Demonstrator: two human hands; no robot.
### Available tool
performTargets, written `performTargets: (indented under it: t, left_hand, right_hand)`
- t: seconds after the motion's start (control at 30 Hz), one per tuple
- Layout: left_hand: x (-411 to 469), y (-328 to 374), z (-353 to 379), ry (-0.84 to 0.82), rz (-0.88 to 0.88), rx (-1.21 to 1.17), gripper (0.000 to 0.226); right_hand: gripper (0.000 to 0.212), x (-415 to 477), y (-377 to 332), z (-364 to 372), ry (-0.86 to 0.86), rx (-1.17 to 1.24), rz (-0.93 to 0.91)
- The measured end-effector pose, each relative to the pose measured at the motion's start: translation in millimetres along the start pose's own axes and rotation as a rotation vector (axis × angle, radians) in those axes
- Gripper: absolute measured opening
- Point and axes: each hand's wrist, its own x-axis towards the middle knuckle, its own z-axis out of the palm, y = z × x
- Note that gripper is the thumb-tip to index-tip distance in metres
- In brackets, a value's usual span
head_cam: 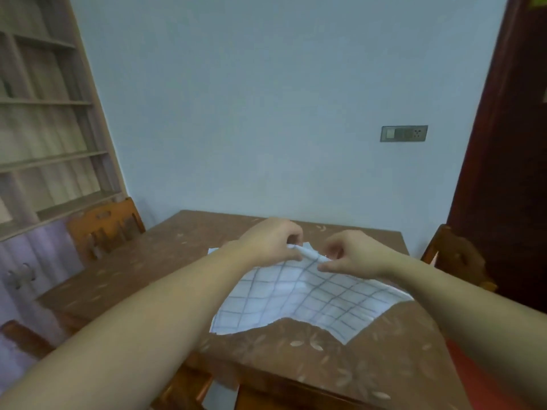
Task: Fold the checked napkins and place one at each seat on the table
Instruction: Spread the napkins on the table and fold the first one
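Checked napkin (307,297) pinched by left hand (270,242), right hand (353,254) fingers.

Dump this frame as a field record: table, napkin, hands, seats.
table: brown wooden table with pale leaf pattern
napkin: white cloth napkin with grey checks, spread open and rumpled, far edge raised, near part lying on the table
left hand: fingers pinch the napkin's raised far edge
right hand: fingers pinch the same edge, close beside the left hand
seats: orange-brown wooden chair at the table's left side; second wooden chair at its right side
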Motion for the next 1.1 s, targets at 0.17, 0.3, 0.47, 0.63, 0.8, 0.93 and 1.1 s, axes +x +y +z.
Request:
performTargets:
  t: [0.17,0.3,0.47,0.63,0.8,0.93,1.1]
  left_hand:
    - [-24.9,14.4,-34.9,-0.069,0.034,-0.004,0.022]
    - [-55.5,0.3,-55.4,-0.157,-0.074,-0.069,0.032]
    - [-91.0,-23.0,-59.0,-0.103,-0.151,-0.323,0.026]
    - [-122.9,-25.0,-48.7,0.088,-0.216,-0.693,0.009]
    - [-150.0,-20.2,-40.0,0.05,-0.122,-0.73,0.01]
    - [-168.3,-14.7,-53.1,0.03,-0.037,-0.746,0.008]
    - [-179.8,0.2,-72.1,0.006,0.025,-0.712,0.016]
  right_hand:
    - [0.04,-11.8,-37.2,-18.6,-0.015,0.0,0.025]
    - [0.033,-28.7,-57.0,-32.0,0.003,-0.093,0.039]
    - [0.02,-56.5,-77.0,-29.6,0.023,-0.086,0.115]
    - [0.019,-74.4,-111.8,7.3,0.003,0.069,0.154]
    - [0.028,-83.6,-154.8,35.1,0.059,0.226,0.115]
    - [0.027,-93.1,-168.2,34.8,0.058,0.263,0.138]
    - [0.026,-106.1,-182.3,20.3,0.088,0.207,0.121]
